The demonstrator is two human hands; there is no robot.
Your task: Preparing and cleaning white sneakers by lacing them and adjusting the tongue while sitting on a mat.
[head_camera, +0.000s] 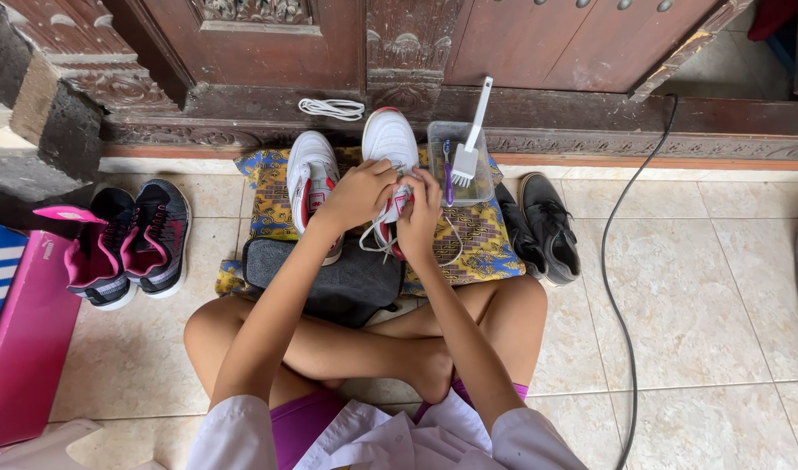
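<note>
Both hands meet on the right-hand white leather sneaker with red lining, lying on a blue-and-yellow patterned cloth. The left hand curls its fingers shut on the shoe's tongue and laces; the right hand pinches a white lace — fingers closed. At 2 o'clock, a clear plastic tub holds a white brush; at 9 o'clock lies the matching white sneaker.

A home doorstep: a tiled floor before a carved wooden door, with shoes lined up.
</note>
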